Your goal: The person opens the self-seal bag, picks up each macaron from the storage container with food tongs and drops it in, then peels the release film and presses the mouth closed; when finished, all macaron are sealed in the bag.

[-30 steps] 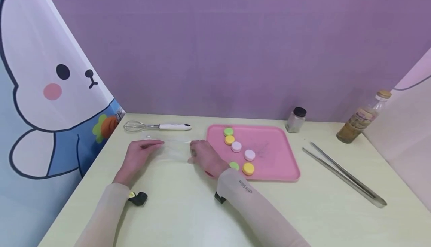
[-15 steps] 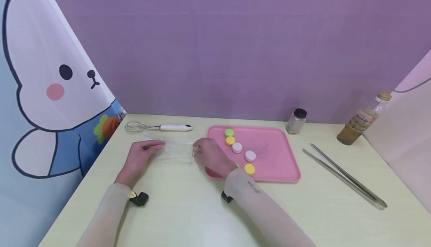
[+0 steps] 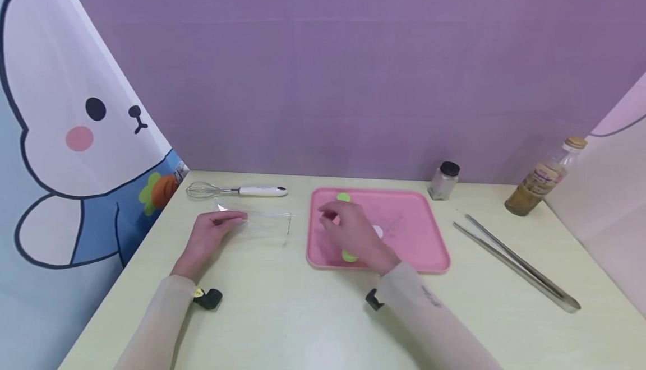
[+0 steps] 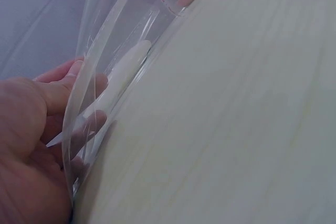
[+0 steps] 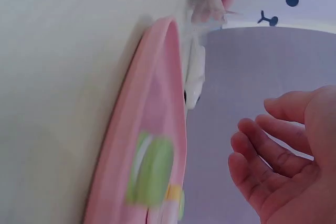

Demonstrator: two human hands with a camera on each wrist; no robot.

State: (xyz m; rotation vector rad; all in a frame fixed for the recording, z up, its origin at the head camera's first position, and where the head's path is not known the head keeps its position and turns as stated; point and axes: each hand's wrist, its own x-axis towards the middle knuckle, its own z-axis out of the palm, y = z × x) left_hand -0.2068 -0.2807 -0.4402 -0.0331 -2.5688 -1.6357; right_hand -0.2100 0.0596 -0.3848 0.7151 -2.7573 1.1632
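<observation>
While counter [image 3: 303, 314] carries everything, pink tray [image 3: 429, 246] is largest piece on it: rigid, likely light, best taken by raised rim. Clear plastic bag [image 3: 262, 221] lies flat left of tray, just beside it: judged flimsy, slippery, weightless; pinch at open edge. Left hand [image 3: 204, 235] grips bag's left end, film between thumb and fingers. Right hand [image 3: 353, 230] hovers above tray, fingers loosely curled, holding nothing. Round macaron-like pieces, green one [image 3: 344, 197] at tray's far edge: small, light, possibly crushable; take by sides.
</observation>
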